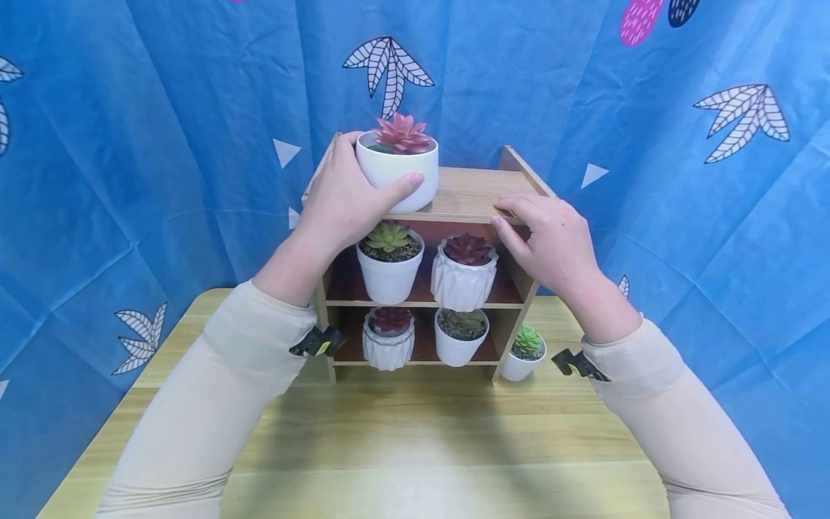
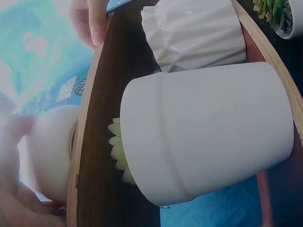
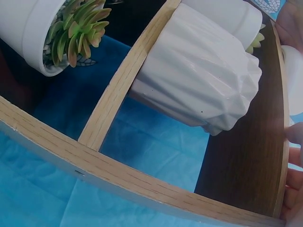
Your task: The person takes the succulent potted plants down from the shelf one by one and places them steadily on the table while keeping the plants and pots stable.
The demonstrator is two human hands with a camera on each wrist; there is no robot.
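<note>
In the head view we see the left hand [image 1: 346,191] gripping the white, round, smooth-walled pot [image 1: 397,179] with a pink rosette succulent [image 1: 405,135], at the left end of the light wooden shelf's [image 1: 476,189] top; the right hand [image 1: 551,234] rests, fingers relaxed, on its front edge.

In the left wrist view, the pot looks stiff, fairly light, perhaps slippery and breakable; we'd hold its wall, sparing the petals.

In the right wrist view, we see fingers touching the edge near a white faceted pot [image 3: 203,71].
</note>
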